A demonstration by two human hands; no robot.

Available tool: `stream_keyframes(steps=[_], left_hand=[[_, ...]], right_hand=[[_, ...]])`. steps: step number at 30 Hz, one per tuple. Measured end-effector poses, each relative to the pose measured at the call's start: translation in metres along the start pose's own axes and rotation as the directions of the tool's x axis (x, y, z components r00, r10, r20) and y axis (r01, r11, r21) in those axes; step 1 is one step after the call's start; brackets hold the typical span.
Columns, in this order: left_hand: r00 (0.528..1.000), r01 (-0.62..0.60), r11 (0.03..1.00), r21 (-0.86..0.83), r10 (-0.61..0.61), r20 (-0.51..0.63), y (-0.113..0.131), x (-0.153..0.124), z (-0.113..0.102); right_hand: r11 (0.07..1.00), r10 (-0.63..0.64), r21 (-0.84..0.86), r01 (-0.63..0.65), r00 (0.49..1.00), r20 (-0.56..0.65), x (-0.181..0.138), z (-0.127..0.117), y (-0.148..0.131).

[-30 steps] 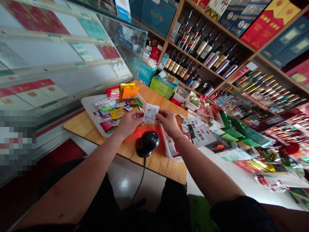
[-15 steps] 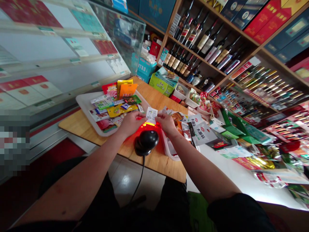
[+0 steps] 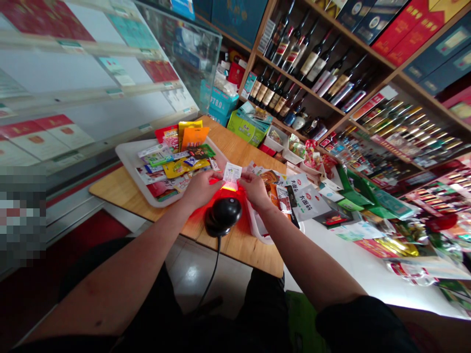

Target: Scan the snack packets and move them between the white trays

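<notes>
Between my two hands is a small white printed packet (image 3: 232, 173), held up by its side edges. My left hand (image 3: 201, 189) pinches its left edge, and my right hand (image 3: 254, 190) pinches the right one. Just below it on the near side stands a black barcode scanner (image 3: 226, 215), whose red light falls on the packet's lower edge and the wood around it. To the left lies a white tray (image 3: 127, 156) of colourful snack packets. By my right wrist is a white basket (image 3: 262, 234) with more snack packets, partly covered by my forearm.
The wooden table (image 3: 221, 142) carries all of this. A black cable (image 3: 211, 279) hangs from the scanner over the near edge. A glass display case (image 3: 176, 63) rises at the left, wine shelves (image 3: 312, 59) stand behind, and packaged goods crowd a white counter (image 3: 331, 255) at right.
The small packet and both hands have shifted very slightly to the right, and the packet's tilt differs a little. Trays and scanner stay where they were.
</notes>
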State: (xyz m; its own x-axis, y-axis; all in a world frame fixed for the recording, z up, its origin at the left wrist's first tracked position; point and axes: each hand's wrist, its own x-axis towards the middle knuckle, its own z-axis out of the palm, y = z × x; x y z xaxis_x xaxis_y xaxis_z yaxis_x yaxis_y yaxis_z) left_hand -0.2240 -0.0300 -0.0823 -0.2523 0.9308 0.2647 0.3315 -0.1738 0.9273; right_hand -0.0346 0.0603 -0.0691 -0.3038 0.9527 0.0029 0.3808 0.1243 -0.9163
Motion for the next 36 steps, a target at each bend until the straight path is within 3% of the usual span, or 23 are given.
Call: stream_keyframes(steps=[4, 7, 12, 17, 26, 36], left_hand=[[0.998, 0.036, 0.980, -0.198, -0.024, 0.061, 0.005, 0.000, 0.000], [0.998, 0.011, 0.975, -0.223, 0.001, 0.055, 0.016, -0.005, -0.003], [0.997, -0.069, 0.990, -0.120, 0.072, 0.024, 0.055, -0.034, -0.017], [0.987, -0.163, 0.986, 0.045, 0.164, -0.002, 0.092, -0.077, -0.018], [0.973, -0.109, 0.987, 0.117, 0.081, 0.218, 0.121, -0.138, 0.042], [0.900, -0.187, 0.966, 0.178, 0.096, 0.425, 0.144, -0.174, 0.096]], right_hand=[[0.989, 0.001, 0.149, -0.003, 1.000, 0.016, -0.009, -0.001, -0.012], [0.983, -0.025, 0.183, 0.025, 1.000, -0.001, -0.022, -0.003, -0.026], [0.967, -0.133, 0.208, 0.144, 0.989, -0.067, -0.066, -0.007, -0.052], [0.932, -0.081, 0.344, 0.117, 0.990, -0.116, -0.130, -0.017, -0.059], [0.915, 0.047, 0.403, 0.030, 0.982, -0.181, -0.217, -0.069, -0.012], [0.913, 0.118, 0.408, -0.005, 0.960, -0.253, -0.280, -0.112, 0.020]])
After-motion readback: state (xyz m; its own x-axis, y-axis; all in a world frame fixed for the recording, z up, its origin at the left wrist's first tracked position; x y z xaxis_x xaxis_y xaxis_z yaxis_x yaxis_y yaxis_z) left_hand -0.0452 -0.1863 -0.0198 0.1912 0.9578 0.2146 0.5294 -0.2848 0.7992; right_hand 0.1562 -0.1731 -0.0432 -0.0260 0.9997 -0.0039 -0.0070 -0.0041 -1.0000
